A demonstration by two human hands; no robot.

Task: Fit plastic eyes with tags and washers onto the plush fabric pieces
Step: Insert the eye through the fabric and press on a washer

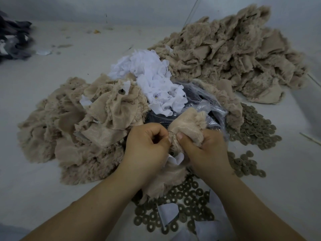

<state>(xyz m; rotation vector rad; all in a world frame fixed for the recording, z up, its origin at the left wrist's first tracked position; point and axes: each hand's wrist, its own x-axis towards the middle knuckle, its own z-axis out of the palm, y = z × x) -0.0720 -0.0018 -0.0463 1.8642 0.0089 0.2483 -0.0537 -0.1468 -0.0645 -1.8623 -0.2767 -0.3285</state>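
Nearest the camera, two bare forearms reach in over the pale desk. Between them lies a scatter of dull olive washers, flat rings with a centre hole, and among them a few white tag pieces.

Just beyond the washers the two hands meet over a plush fabric piece, tan, with its woven backing turned up and its fluffy pile showing at the edges. The left hand has its fingers curled into a tight grip at the left edge of that piece; what its fingertips pinch is hidden inside the curl. The right hand holds the piece's right side, its thumb pressed on the folded edge and the other fingers wrapped under the cloth. Below the hands more of the same tan fabric hangs down onto the washers, with a white tag tucked against it.

To the right of the held piece a second spread of washers covers the desk. Directly behind the held piece sits a clear plastic bag with dark contents, too indistinct to name. To the left of the held piece lies a heap of tan plush pieces, one with a small dark round part showing on its backing.

Behind the bag is a crumpled mound of white tags. Farther off, behind and to the right of the held piece, rises a large pile of tan plush. At the far left edge lies dark grey fabric.
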